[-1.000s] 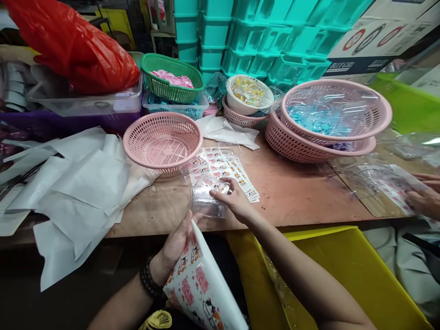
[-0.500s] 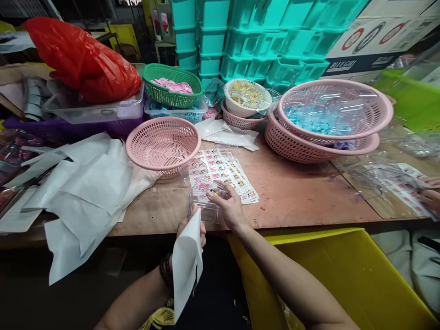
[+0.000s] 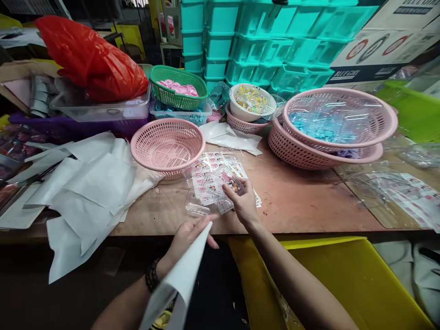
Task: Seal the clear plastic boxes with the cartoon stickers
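My left hand (image 3: 190, 233), fingers fairly straight, holds a white sheet of paper (image 3: 184, 275) that hangs curled over the wrist and hides part of the hand. Its fingertips are just below the near edge of an open clear plastic box (image 3: 201, 206). My right hand (image 3: 244, 201) grips the box's right part between thumb and fingers. Under the box, printed sticker sheets (image 3: 213, 160) with small red and orange pictures lie on the wooden table (image 3: 292, 197). Glare on the clear plastic blurs its exact outline.
An open pink basket (image 3: 168, 142) stands behind my left hand. White sheets (image 3: 92, 192) are heaped at left. Stacked pink baskets (image 3: 309, 156) hold blue pieces at right. Behind are a green basket (image 3: 178, 96), a white bowl (image 3: 237, 110) and teal bins (image 3: 254, 46).
My left hand's fingers have straightened and drawn away from the box, the sheet swinging lower left. My right hand has shifted right with the box. The co-worker's hand at right has left view.
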The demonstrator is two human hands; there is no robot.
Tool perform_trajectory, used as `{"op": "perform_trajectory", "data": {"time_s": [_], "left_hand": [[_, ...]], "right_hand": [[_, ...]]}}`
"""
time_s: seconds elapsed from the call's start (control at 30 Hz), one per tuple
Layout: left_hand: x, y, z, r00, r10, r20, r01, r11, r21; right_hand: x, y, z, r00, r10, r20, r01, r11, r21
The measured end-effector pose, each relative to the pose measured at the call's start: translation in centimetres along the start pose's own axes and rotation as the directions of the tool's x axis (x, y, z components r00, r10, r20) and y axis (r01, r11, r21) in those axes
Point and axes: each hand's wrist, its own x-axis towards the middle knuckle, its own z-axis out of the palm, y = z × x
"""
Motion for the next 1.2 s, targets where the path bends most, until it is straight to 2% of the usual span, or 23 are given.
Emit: {"op": "perform_trajectory", "data": {"time_s": [0.07, 0.13, 0.2, 0.27, 0.37, 0.43, 0.5, 0.53, 0.57, 0.63, 0.7, 0.77, 0.83, 0.93, 0.97, 1.1, 1.2], "left_hand": [[0.3, 0.3, 1.0, 0.995, 0.094, -0.045, -0.095, 0.995, -0.034], [0.9, 0.5, 2.2, 0.971, 0.207, -0.122, -0.212, 0.977, -0.035], [1.6, 0.6, 3.2, 0.938, 0.306, -0.161, -0.310, 0.951, 0.000], [2.2, 0.5, 3.7, 0.907, 0.384, -0.172, -0.382, 0.923, 0.045], [2.7, 0.2, 3.6, 0.891, 0.424, -0.165, -0.412, 0.906, 0.099], [2.8, 0.0, 3.3, 0.888, 0.422, -0.182, -0.410, 0.906, 0.103], [2.7, -0.3, 2.9, 0.888, 0.403, -0.220, -0.396, 0.915, 0.076], [2.7, -0.5, 2.7, 0.889, 0.392, -0.238, -0.389, 0.919, 0.060], [2.7, -0.6, 2.6, 0.887, 0.386, -0.252, -0.387, 0.921, 0.050], [2.6, -0.8, 2.5, 0.879, 0.395, -0.269, -0.397, 0.916, 0.046], [2.7, -0.9, 2.4, 0.870, 0.406, -0.281, -0.415, 0.909, 0.029], [2.8, -0.9, 2.4, 0.878, 0.388, -0.281, -0.407, 0.913, -0.012], [2.8, -0.9, 2.3, 0.897, 0.358, -0.259, -0.380, 0.924, -0.040], [2.5, -1.3, 2.0, 0.926, 0.317, -0.206, -0.333, 0.942, -0.047], [2.4, -1.5, 1.8, 0.931, 0.304, -0.200, -0.321, 0.946, -0.054], [1.9, -2.4, 1.1, 0.945, 0.248, -0.214, -0.274, 0.956, -0.101], [1.7, -2.7, 0.8, 0.959, 0.209, -0.193, -0.234, 0.965, -0.114]], "right_hand": [[-0.7, -0.6, -0.5, 0.988, -0.138, 0.073, 0.141, 0.989, -0.039], [-1.5, -1.1, -1.0, 0.956, -0.247, 0.156, 0.259, 0.964, -0.059], [-2.2, -1.3, -1.2, 0.940, -0.268, 0.210, 0.280, 0.959, -0.030], [-2.6, -1.3, -1.1, 0.956, -0.212, 0.203, 0.207, 0.977, 0.045], [-1.8, -1.0, -0.8, 0.990, -0.075, 0.122, 0.050, 0.979, 0.200], [-0.3, -0.7, -1.1, 0.999, -0.047, 0.003, 0.044, 0.966, 0.255], [1.8, -0.4, -2.0, 0.972, -0.152, -0.179, 0.178, 0.974, 0.140], [2.8, -0.2, -2.5, 0.943, -0.240, -0.232, 0.249, 0.968, 0.011], [3.8, 0.1, -3.1, 0.920, -0.322, -0.222, 0.298, 0.945, -0.135], [5.0, 0.5, -4.0, 0.917, -0.394, -0.063, 0.344, 0.860, -0.376], [4.9, 0.6, -4.4, 0.919, -0.384, 0.087, 0.373, 0.779, -0.504], [3.8, 0.1, -4.1, 0.904, -0.410, 0.119, 0.404, 0.731, -0.550], [2.0, -0.9, -3.5, 0.900, -0.394, 0.185, 0.431, 0.747, -0.506], [0.0, -2.3, -2.6, 0.868, -0.227, 0.441, 0.405, 0.837, -0.367], [-0.3, -2.5, -2.4, 0.860, -0.173, 0.481, 0.364, 0.868, -0.339], [-0.4, -2.6, -2.0, 0.907, -0.053, 0.417, 0.200, 0.927, -0.318], [-0.9, -2.2, -1.6, 0.892, 0.027, 0.452, 0.123, 0.946, -0.301]]}}
